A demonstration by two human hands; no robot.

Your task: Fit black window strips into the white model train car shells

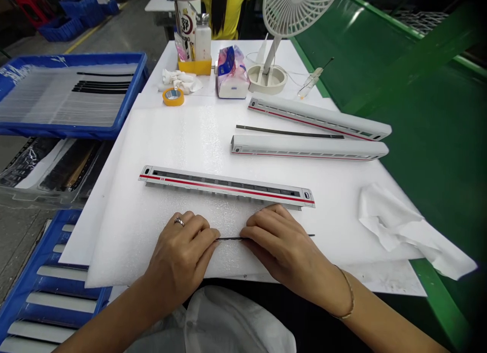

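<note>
Between my two hands runs a thin dark strip [230,238], held level just above the white foam sheet near the table's front edge. My left hand [182,249] pinches it with thumb and forefinger; a ring is on one finger. A little to the right, my right hand [276,236] pinches the same strip, whose end pokes out beyond the knuckles. Just past my hands lies a model train car shell [228,185], grey with a red stripe and a dark window band. Two more white shells, an upper one [319,117] and a lower one [310,147], flank another dark strip [289,132].
A blue tray [129,104] with several black strips stands at left, above more bins. At the back are yellow tape [173,97], a tissue pack [233,74], bottles and a white fan [274,76]. A white cloth [399,221] hangs over the right edge, beside a green surface.
</note>
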